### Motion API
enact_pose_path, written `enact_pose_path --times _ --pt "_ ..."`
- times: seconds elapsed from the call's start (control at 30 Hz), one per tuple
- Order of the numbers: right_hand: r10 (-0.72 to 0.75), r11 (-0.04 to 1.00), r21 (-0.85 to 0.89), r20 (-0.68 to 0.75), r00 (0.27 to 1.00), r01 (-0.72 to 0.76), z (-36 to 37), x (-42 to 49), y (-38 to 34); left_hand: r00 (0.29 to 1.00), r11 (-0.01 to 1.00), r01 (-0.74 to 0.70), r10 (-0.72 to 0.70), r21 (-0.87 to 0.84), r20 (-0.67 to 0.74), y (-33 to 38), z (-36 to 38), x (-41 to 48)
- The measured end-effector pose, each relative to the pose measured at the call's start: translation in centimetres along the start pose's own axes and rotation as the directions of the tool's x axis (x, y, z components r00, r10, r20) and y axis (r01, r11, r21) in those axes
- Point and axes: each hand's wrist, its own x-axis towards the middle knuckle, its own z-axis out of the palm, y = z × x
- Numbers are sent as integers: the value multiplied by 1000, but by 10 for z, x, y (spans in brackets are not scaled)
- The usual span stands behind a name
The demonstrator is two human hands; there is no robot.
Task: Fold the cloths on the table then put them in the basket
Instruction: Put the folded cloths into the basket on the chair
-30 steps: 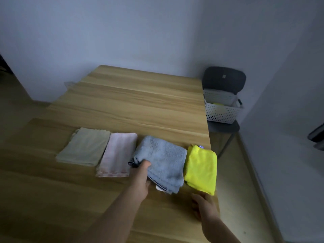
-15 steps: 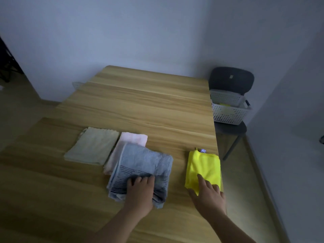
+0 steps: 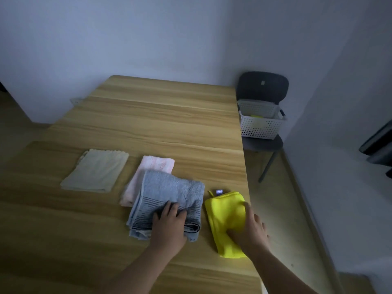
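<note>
- Head view: left hand (image 3: 168,224) grip lay spread, pressing grey cloth (image 3: 169,196) stacked over pink cloth (image 3: 157,166).
- Right hand (image 3: 251,230) grip spread flat on yellow cloth (image 3: 224,213).
- Basket (image 3: 262,126) sat far beyond right grip; judged: stack yellow next, lift squarely.

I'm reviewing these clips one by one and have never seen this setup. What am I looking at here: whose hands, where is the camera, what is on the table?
There is no machine here: a person works with bare hands, and one wide-angle camera worn on their head looks forward and down. On the wooden table lie four folded cloths: a pale green cloth, a pink cloth, a grey towel lying partly over the pink one, and a yellow cloth. The left hand rests on the grey towel; the right hand rests on the yellow cloth. Neither cloth is lifted. The white basket sits on a dark chair beside the table, with something yellow-green inside.
</note>
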Motion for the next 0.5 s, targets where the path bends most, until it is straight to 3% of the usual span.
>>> enact_pose_path --times 0.1,0.2,0.27,0.33,0.43,0.5 --pt "99 938 321 109 989 -129 -11 2 19 1000 1000 -27 27 -12 -2 30 7 -16" --pt "179 705 618 320 930 -348 -22 -3 49 999 1000 -24 24 5 -21 57 10 -24" --pt "163 545 710 432 887 -446 -30 -4 72 998 999 36 -36 15 -48 64 6 -25" --pt "125 456 766 450 884 -454 -46 -1 99 987 988 151 -151 11 -59 74 2 -25" --pt "51 401 795 476 878 -455 -80 9 137 944 940 322 -328 -110 -38 101 -2 -25" --pt "19 396 798 488 873 -455 -101 15 154 923 906 362 -382 -218 -56 126 -14 -20"
